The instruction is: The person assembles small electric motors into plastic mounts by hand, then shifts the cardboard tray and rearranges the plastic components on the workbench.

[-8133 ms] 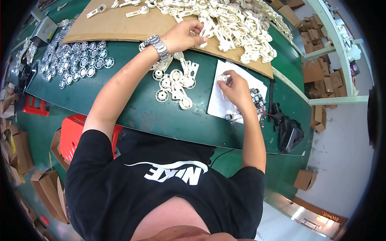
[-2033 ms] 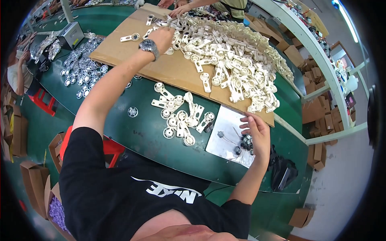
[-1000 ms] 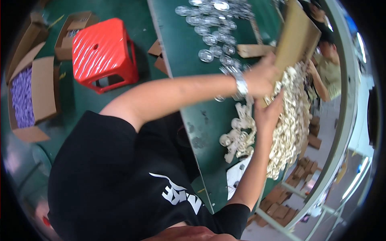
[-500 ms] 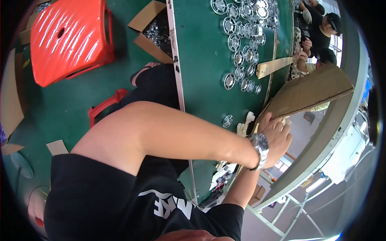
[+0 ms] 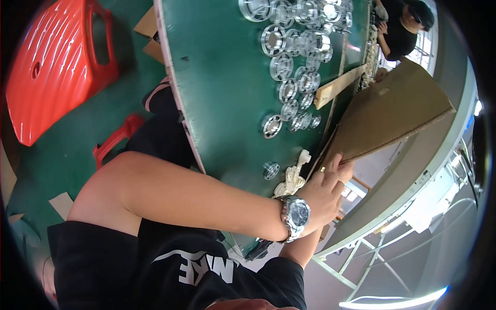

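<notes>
My left hand (image 5: 323, 199), with a metal watch (image 5: 297, 214) on its wrist, reaches across to the near end of a brown cardboard piece (image 5: 395, 111). Its fingers are curled by the cardboard's edge; what they hold, if anything, is hidden. My right forearm (image 5: 302, 251) rises behind it, and the right hand is mostly covered by the left. Cream-white plastic parts (image 5: 292, 181) lie on the green table just left of the hands. A single chrome wheel-shaped part (image 5: 271, 170) rests beside them.
Several chrome wheel-shaped parts (image 5: 281, 67) cover the far area of the green table (image 5: 217, 77). A wooden strip (image 5: 341, 85) lies near the cardboard. A red plastic stool (image 5: 57, 72) stands on the floor at left. A person in black (image 5: 403, 31) works at the far right.
The view has shifted, so table and stool sit further left. Both hands remain together at the cardboard's near end, with the left fingers still curled there.
</notes>
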The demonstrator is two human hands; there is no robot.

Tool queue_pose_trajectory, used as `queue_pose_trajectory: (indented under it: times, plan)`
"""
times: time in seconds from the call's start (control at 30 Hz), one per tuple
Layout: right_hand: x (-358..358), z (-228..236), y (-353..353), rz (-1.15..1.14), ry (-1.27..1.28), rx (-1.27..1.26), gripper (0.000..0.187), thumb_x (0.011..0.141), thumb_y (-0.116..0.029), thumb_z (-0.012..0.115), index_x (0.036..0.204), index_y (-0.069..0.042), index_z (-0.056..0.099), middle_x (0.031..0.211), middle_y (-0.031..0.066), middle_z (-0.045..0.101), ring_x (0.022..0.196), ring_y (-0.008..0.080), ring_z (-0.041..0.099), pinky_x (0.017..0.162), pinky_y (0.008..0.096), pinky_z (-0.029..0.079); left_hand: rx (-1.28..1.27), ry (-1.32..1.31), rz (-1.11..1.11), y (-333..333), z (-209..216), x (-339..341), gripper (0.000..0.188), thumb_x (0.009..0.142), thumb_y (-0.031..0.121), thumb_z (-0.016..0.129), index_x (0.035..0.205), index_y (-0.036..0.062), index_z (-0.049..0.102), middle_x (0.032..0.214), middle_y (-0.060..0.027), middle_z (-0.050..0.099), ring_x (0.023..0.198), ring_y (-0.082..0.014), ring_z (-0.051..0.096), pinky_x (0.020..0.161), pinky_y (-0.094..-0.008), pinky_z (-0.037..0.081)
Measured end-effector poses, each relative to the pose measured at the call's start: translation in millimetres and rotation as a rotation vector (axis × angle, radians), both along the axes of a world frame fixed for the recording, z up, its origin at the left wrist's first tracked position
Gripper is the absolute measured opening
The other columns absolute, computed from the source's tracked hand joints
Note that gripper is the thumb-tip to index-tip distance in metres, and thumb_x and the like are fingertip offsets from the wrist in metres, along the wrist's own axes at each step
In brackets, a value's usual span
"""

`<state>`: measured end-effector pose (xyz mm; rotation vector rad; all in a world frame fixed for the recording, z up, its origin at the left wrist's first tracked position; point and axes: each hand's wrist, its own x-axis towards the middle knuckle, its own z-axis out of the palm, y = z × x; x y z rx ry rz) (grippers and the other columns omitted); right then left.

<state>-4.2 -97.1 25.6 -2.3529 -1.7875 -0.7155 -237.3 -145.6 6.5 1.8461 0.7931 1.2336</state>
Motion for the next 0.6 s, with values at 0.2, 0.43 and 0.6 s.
queue_pose_trajectory:
  times: [0.2,0.43,0.6]
  plan:
    - [-53,6,2,0.101,0.258,-0.16,0.016,0.098,-0.018,0.057,0.105,-0.005,0.06,0.078,0.0192,0.067,0.066,0.0385,0.062,0.06,0.0458,0.05,0.043,0.07,0.14,26,3,-15,0.053,0.076,0.013,0.068,0.124,-0.0074,0.058,0.128,-0.0217,0.06,0.098,-0.0288,0.056,0.079,-0.0385,0.046]
    - [-48,-16,20,0.22,0.054,-0.25,0.037,0.091,-0.021,0.067,0.122,-0.002,0.059,0.104,0.0222,0.071,0.096,0.0427,0.069,0.08,0.0515,0.057,0.053,-0.053,0.209,97,24,-28,0.026,0.091,0.015,0.062,0.105,-0.0062,0.058,0.098,-0.0283,0.064,0.091,-0.0459,0.065,0.081,-0.0503,0.054]
    - [-54,-6,4,0.171,0.184,-0.236,0.034,0.086,-0.028,0.078,0.103,-0.002,0.066,0.101,0.0193,0.071,0.092,0.04,0.071,0.079,0.048,0.058,-0.331,0.209,0.081,169,-11,14,0.078,0.095,0.038,0.067,0.143,-0.0132,0.034,0.098,-0.0176,0.072,0.072,-0.0194,0.067,0.063,-0.0319,0.054]
